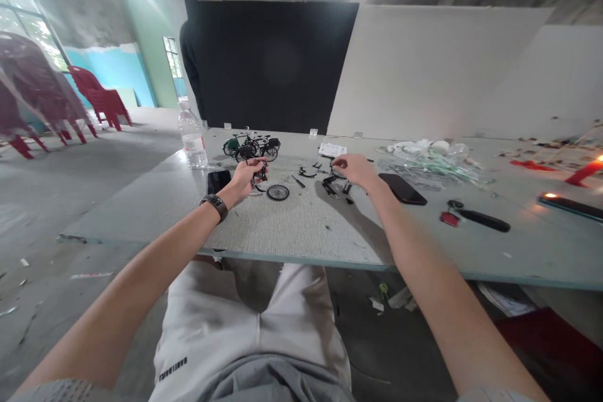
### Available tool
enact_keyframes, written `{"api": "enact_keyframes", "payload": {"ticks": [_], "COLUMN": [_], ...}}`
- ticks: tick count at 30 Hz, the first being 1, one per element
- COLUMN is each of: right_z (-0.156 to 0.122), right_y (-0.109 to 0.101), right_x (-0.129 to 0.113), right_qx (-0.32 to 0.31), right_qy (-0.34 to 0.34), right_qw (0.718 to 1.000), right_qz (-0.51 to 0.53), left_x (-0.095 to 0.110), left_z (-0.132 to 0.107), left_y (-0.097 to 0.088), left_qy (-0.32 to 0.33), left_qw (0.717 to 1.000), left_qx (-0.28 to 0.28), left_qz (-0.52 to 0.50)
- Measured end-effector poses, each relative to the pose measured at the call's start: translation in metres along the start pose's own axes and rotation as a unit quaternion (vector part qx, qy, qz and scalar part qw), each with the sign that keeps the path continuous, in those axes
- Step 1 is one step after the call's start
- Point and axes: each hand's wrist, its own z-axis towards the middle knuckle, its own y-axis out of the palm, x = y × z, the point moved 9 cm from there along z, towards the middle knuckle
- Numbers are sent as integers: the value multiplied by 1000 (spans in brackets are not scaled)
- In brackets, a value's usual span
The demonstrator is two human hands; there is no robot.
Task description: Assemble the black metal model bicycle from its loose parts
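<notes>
My left hand (247, 177) is closed around a small black model bicycle frame (262, 171), its lower end sticking out below the fingers. Just right of it, a model wheel (277, 192) with a black tyre lies flat on the table. My right hand (352, 168) pinches a thin, dark, rounded part (333, 167); it looks like the rim of another model wheel, partly covered by the fingers. Below that hand lie several loose black parts (330, 188). More curved black pieces (308, 173) rest between the hands. Behind my left hand stand model bicycles (257, 146), one with green on it.
On the table (282, 232) are a water bottle (192, 138), a dark phone (219, 181), another phone (402, 189), a paper sheet (332, 149), keys with a black holder (485, 220) and a heap of clear plastic (433, 160). A person (191, 44) stands behind the black panel (277, 63).
</notes>
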Motion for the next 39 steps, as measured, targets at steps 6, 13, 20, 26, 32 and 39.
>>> {"api": "enact_keyframes", "payload": {"ticks": [6,13,20,26,32,39], "right_z": [3,1,1,-5,-10,-3], "right_y": [44,50,-12,-33,-17,24], "right_x": [-37,-47,-3,53,100,60], "right_qx": [-114,-147,9,-8,-75,-129], "right_qy": [-54,-88,-54,32,120,76], "right_qw": [992,985,998,998,987,987], "right_qz": [7,7,1,-53,-78,-50], "left_x": [42,103,132,93,36,17], "left_z": [3,16,13,8,-1,-8], "left_y": [-17,-57,-54,-25,-4,4], "left_qy": [75,161,187,154,68,40], "left_qw": [995,980,977,986,997,999], "left_qx": [53,86,63,36,26,2], "left_qz": [-29,-84,-81,-55,-11,14]}}
